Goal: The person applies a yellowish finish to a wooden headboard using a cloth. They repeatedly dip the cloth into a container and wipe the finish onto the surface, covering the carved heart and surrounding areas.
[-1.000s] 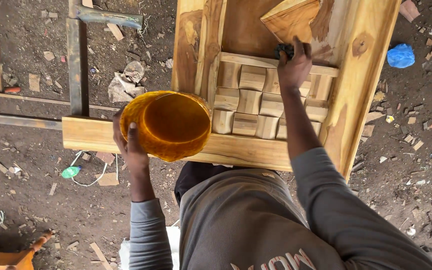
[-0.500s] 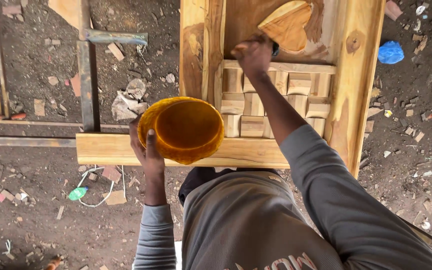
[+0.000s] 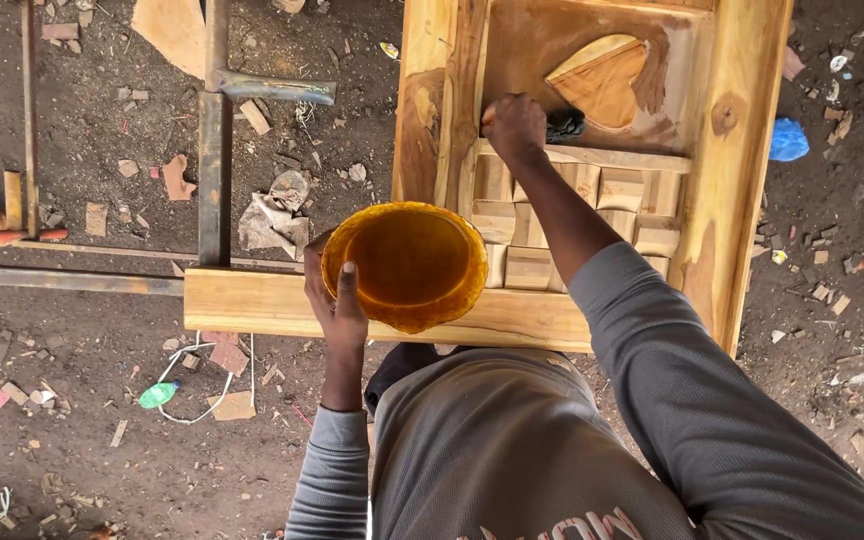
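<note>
Holding the one orange bowl [image 3: 407, 265] in your left hand [image 3: 337, 305], fingers clamped on its near rim at the centre of the frame, you keep it just down-left of your right hand [image 3: 514, 125]. That hand is closed on a single dark rag [image 3: 565, 124] in the upper centre, pressed to the wooden door panel [image 3: 752, 150], whose long axis runs up the frame; the right hand is nearer the one heart carving [image 3: 602, 80], up and to its right

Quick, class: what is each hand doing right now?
Left hand: closed around the rim of the amber bowl.
Right hand: closed on a dark cloth against the wooden door.
</note>
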